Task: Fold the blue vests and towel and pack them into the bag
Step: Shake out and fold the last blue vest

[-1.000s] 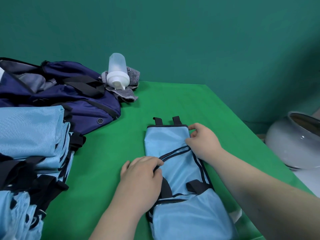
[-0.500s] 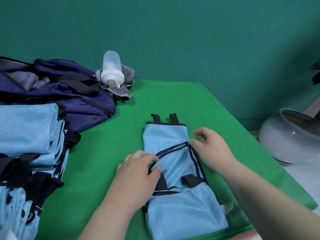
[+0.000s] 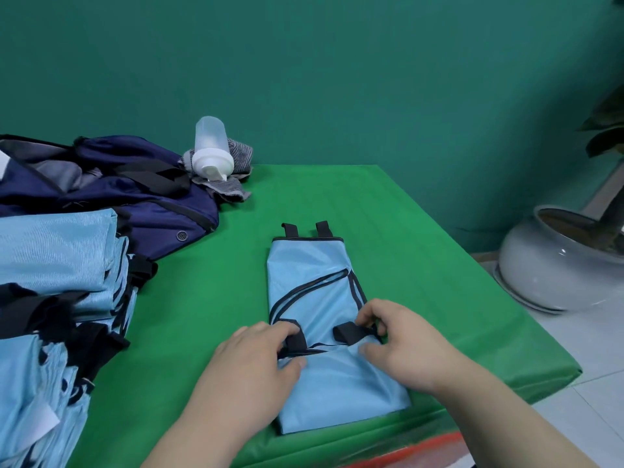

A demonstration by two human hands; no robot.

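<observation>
A green desk (image 3: 422, 238) is standing in front of a dark green wall (image 3: 337, 79). In the middle of the frame a blue vest (image 3: 310, 275) is lying flat on the desk, folded into a long thin shape. Its near end is reaching almost to the front edge of the desk.

The left hand (image 3: 250, 369) is pinching the blue vest at a black strap (image 3: 297, 340) on its left side. Its fingers (image 3: 283, 329) are curling over the strap, with the thumb just below. The right hand (image 3: 408, 349) is pinching the vest at the other black strap (image 3: 347, 333), with its fingers narrow around it.

At the upper left a dark blue bag (image 3: 135, 201) is lying on the desk, and it seems to be open. Beside it a clear bottle (image 3: 211, 146) is lying on a grey striped cloth (image 3: 236, 192), which may be the towel. At the left edge a pile of blue vests (image 3: 57, 261) is waiting. A white pot (image 3: 547, 268) is sitting on the floor at the right.

The person seems to be getting ready to fold the vest in half. The cloth looks thin and slippery. If the hands are lifting only the straps, the side folds could slide open. The near end could also slip off the desk. Straps poking out could make a lumpy bundle.
</observation>
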